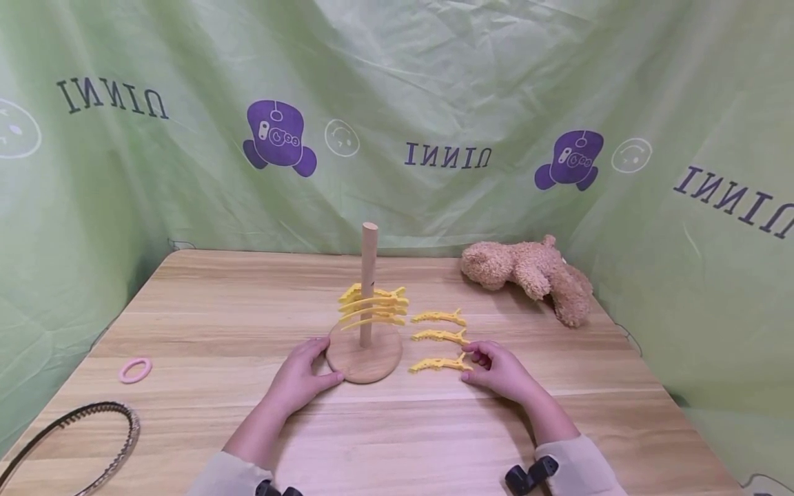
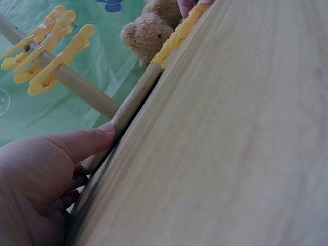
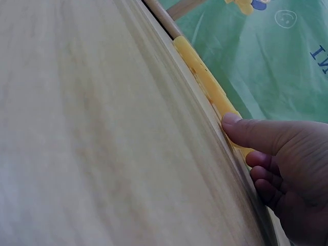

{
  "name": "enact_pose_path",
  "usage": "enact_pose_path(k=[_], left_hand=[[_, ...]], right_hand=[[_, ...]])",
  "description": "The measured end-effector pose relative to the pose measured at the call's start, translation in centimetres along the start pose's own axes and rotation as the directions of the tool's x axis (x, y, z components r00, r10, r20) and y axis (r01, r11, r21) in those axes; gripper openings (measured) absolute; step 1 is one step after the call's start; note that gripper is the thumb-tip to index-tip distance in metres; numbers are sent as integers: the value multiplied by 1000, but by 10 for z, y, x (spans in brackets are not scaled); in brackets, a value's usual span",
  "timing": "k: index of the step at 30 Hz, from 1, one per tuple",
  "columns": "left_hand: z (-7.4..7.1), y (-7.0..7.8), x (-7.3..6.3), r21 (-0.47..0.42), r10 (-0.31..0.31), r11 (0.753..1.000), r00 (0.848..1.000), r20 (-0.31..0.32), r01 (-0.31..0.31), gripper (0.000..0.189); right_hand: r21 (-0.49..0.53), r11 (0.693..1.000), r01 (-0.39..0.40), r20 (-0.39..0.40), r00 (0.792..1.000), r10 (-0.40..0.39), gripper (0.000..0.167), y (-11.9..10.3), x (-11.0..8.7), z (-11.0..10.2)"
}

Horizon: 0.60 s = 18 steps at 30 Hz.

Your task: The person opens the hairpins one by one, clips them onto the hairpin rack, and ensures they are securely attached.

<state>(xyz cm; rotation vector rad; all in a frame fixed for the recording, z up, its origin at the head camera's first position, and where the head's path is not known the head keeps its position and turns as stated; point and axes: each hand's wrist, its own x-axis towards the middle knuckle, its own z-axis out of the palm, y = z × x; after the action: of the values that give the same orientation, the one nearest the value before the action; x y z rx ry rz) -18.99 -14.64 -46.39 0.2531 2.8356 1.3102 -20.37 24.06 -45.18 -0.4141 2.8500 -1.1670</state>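
Observation:
A wooden stand has a round base (image 1: 364, 365) and an upright post (image 1: 369, 255). Several yellow alligator hair clips (image 1: 375, 310) are clamped onto the post about halfway up. At the base's left edge my left hand (image 1: 302, 375) grips it, the thumb (image 2: 105, 134) lying on the rim. Three more yellow clips lie in a column right of the stand: a far one (image 1: 439, 317), a middle one (image 1: 439, 335) and a near one (image 1: 437, 364). My right hand (image 1: 499, 372) has thumb and forefinger around the near clip's right end, the forefinger close by the middle clip's tail.
A brown plush bear (image 1: 533, 272) lies on its side at the table's back right. Toward the left are a pink ring (image 1: 134, 370) and a dark toothed headband (image 1: 132, 420). Green printed cloth (image 1: 397, 200) hangs around the wooden table (image 1: 397, 441).

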Motion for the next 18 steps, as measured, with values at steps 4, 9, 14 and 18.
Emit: enact_pose_path(k=[4,9,14,18], left_hand=[[0,0,0,5,3,1000,1000,-4,-3,76],[1,-1,0,12,13,1000,1000,-13,-13,75],[0,-1,-1,13,15,1000,1000,-13,-15,75],[0,0,-1,12,14,1000,1000,-11,-14,75]], right_hand=[[-6,1000,0,-6,1000,0,44,0,0,1],[18,1000,-15,-1,1000,15,44,0,-1,0],[100,992,-76,5,997,76,45,-3,-3,-6],[203,974,-102,-9,994,106,45,-7,-4,-12]])
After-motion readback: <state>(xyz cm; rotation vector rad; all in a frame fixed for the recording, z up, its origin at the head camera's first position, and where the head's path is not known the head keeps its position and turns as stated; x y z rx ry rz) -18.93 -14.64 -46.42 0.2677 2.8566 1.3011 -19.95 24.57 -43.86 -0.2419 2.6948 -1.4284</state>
